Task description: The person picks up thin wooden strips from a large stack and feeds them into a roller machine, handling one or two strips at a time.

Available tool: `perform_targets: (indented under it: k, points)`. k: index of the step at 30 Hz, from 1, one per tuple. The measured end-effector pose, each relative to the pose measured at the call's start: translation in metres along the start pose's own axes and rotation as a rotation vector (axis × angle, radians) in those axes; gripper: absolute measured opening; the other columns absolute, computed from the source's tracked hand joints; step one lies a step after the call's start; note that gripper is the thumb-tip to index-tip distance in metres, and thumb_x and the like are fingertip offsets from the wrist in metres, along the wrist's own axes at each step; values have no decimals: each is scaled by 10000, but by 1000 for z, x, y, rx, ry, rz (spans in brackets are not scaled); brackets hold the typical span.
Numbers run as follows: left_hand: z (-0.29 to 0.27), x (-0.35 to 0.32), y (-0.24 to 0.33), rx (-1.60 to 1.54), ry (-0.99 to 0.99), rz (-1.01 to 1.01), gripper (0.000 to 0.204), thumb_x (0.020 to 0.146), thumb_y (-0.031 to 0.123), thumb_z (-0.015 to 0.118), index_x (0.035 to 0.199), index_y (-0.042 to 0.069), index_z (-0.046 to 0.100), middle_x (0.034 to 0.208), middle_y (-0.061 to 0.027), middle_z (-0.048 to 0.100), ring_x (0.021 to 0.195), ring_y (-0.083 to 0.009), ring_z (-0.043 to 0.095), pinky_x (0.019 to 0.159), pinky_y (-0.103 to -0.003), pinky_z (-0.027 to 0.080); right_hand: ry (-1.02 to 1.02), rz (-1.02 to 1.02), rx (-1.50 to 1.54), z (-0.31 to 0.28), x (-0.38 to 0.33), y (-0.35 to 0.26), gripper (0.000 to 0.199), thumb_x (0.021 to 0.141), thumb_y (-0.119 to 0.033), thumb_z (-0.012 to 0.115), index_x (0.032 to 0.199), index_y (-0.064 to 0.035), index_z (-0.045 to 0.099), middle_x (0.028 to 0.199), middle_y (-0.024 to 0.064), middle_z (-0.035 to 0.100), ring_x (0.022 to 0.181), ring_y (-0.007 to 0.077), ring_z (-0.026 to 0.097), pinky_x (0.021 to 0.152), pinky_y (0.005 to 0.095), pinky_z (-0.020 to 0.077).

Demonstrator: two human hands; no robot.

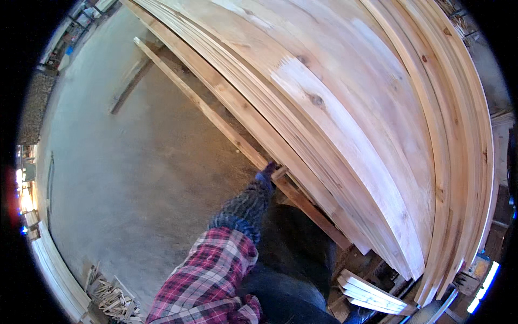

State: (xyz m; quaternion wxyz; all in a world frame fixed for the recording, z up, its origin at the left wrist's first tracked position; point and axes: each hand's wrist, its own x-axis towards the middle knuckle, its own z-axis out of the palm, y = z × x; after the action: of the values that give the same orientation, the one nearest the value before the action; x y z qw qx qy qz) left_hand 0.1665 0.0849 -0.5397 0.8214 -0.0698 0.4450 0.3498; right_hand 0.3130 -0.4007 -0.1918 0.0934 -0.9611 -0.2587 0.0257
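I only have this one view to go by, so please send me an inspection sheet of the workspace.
Surface: floor, mottled grey-brown.
Things: long strip running alongside the board stack; small block by the left hand.
Clutter: scraps heaped lower left; short slats lower right.
Hands: left hand at the strip, grip unclear; right hand not in view.
Cables: nothing seen for certain.
Surroundings: more boards at lower left; bright light at lower right.
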Motion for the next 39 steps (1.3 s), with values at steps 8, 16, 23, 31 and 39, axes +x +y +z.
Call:
perform_targets:
  k: [8, 16, 23, 31, 39]
  points:
    - [-3, -93, 46, 129, 28, 24, 325, 872, 321, 785, 1051, 79, 663, 964, -116, 691, 871, -295, 675, 780, -464, 576, -155, -200, 183, 51, 53, -103, 581, 883, -235, 623, 1419, -39, 513, 1414, 206, 536, 1290, 367, 516, 1075, 492, 426]
    - [24, -180, 19, 134, -62, -191, 342, 891, 365, 760, 1086, 104, 654, 1006, -119, 674, 887, -292, 667, 833, -484, 572, -223, -193, 324, 32, 76, -105, 564, 882, -212, 617, 1411, -37, 525, 1396, 215, 545, 1256, 377, 533, 1032, 488, 459]
    - [41, -182, 75, -52, 84, -39, 477, 907, 465, 701, 1251, 154, 587, 1125, -157, 641, 946, -368, 644, 838, -636, 541, -212, 16, 499, 11, 78, -52, 550, 881, -192, 611, 1403, -35, 535, 1381, 223, 552, 1226, 386, 548, 995, 485, 487]
    - [52, -220, 73, 58, 272, -5, 425, 842, 344, 801, 1127, 107, 594, 1039, -176, 679, 877, -342, 676, 789, -507, 591, -182, 208, 719, -9, 67, -6, 535, 881, -170, 605, 1394, -32, 547, 1364, 232, 561, 1192, 396, 565, 953, 482, 520]
    - [116, -282, 122, 138, 130, 223, 342, 858, 308, 790, 1037, 71, 620, 931, -139, 674, 848, -303, 681, 752, -453, 601, -166, 308, 900, -20, 51, 49, 521, 880, -147, 599, 1386, -30, 558, 1346, 241, 570, 1158, 407, 582, 910, 479, 553]
